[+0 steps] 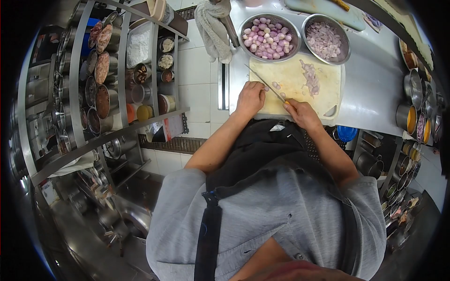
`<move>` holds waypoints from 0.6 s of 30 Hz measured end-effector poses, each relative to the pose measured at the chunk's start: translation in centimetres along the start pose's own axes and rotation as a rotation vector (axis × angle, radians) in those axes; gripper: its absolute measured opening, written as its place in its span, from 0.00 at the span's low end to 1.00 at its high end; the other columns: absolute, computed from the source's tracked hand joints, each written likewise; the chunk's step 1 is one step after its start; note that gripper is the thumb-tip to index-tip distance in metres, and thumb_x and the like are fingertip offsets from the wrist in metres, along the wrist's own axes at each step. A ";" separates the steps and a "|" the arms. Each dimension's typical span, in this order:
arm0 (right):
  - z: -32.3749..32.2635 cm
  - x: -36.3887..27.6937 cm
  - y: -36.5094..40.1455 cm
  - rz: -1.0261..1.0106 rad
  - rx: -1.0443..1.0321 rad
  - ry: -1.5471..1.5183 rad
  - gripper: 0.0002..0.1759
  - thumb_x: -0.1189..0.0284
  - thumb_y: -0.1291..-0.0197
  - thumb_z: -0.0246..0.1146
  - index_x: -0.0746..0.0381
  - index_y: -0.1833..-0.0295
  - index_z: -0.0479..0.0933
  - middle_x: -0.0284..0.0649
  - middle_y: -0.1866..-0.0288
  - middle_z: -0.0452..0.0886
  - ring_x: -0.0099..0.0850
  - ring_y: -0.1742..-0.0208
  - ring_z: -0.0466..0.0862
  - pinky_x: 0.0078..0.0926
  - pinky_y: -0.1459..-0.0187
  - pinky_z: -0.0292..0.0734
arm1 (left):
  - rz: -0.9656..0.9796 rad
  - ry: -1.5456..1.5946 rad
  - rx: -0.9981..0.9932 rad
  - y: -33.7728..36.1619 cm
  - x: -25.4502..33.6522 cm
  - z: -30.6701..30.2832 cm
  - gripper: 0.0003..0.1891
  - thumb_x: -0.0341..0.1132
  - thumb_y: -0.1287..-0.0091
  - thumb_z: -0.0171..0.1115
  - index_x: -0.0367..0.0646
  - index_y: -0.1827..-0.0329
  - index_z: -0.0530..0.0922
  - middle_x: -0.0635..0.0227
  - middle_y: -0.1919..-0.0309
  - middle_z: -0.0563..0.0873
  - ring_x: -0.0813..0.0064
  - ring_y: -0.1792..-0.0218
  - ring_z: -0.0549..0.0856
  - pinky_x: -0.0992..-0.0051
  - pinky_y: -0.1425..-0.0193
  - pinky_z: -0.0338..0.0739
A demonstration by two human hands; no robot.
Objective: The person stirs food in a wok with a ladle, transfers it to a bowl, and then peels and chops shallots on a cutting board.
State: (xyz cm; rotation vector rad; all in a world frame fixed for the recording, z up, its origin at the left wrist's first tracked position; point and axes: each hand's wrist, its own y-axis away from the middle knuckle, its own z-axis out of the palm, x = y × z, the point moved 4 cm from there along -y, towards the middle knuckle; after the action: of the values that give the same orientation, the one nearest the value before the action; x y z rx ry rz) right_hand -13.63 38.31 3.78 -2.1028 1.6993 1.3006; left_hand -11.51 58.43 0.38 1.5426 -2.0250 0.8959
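A grey shirt [281,196] is partly covered by a black apron [248,145]. The left hand [252,99] is curled beside a small shallot piece [266,88]; whether it is gripped cannot be told. Peeled whole shallots [267,38], glossy and pinkish purple, are heaped in a steel bowl [241,44]. The yellow-handled knife [269,84] is gripped by the right hand [303,114], its blade angled over the cream chopping board [290,70]. Thin, pale mauve shallot slices [310,78] are strewn there; more are held in the right-hand bowl [348,51].

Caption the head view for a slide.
Right hand holding a knife, left hand close by, over a board with sliced shallots.
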 end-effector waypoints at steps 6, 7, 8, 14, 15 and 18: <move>1.5 -0.8 -2.1 -0.103 0.055 0.005 0.18 0.59 0.29 0.56 0.63 0.49 0.79 0.58 0.65 0.83 0.57 0.60 0.82 0.49 0.57 0.75 | 0.018 0.010 0.018 -0.2 -0.1 0.1 0.04 0.23 0.42 0.62 0.38 0.65 0.80 0.58 0.67 0.85 0.54 0.61 0.81 0.61 0.53 0.77; 1.4 -1.0 -2.2 -0.094 0.049 -0.003 0.18 0.59 0.29 0.56 0.63 0.50 0.79 0.58 0.64 0.83 0.57 0.59 0.82 0.49 0.57 0.75 | 0.030 0.010 0.042 -0.3 -0.1 0.0 0.05 0.22 0.44 0.63 0.38 0.65 0.80 0.59 0.68 0.85 0.54 0.62 0.82 0.61 0.55 0.76; 1.3 -1.1 -2.3 -0.085 0.042 -0.010 0.17 0.60 0.29 0.55 0.63 0.51 0.79 0.58 0.64 0.83 0.57 0.59 0.82 0.50 0.56 0.75 | 0.029 0.010 0.044 -0.3 -0.2 0.1 0.05 0.22 0.44 0.63 0.38 0.65 0.80 0.59 0.68 0.85 0.54 0.62 0.82 0.61 0.55 0.76; 1.7 -0.8 -2.5 -0.078 0.049 0.014 0.18 0.59 0.29 0.55 0.63 0.50 0.79 0.58 0.64 0.83 0.57 0.60 0.82 0.49 0.57 0.75 | 0.010 0.016 0.055 -0.2 -0.3 0.3 0.01 0.24 0.41 0.61 0.37 0.67 0.80 0.56 0.68 0.84 0.53 0.62 0.81 0.60 0.54 0.77; 1.7 -0.8 -2.6 -0.077 0.048 0.014 0.18 0.59 0.29 0.55 0.63 0.50 0.79 0.58 0.64 0.83 0.57 0.60 0.82 0.49 0.57 0.75 | 0.012 0.014 0.068 -0.2 -0.3 0.3 0.03 0.23 0.42 0.62 0.38 0.67 0.80 0.58 0.69 0.84 0.54 0.62 0.81 0.60 0.55 0.77; 1.3 -1.0 -2.8 -0.040 0.047 -0.003 0.19 0.58 0.29 0.55 0.62 0.49 0.79 0.58 0.65 0.83 0.57 0.60 0.82 0.49 0.57 0.75 | 0.010 0.019 0.078 -0.2 -0.5 0.4 0.04 0.22 0.44 0.63 0.39 0.66 0.81 0.60 0.69 0.85 0.54 0.63 0.82 0.61 0.55 0.77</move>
State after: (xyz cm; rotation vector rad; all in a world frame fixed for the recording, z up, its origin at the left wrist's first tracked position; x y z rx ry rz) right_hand -11.91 40.80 2.63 -2.0964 1.6608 1.2403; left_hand -11.18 58.48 -0.17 1.5598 -2.0077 1.0004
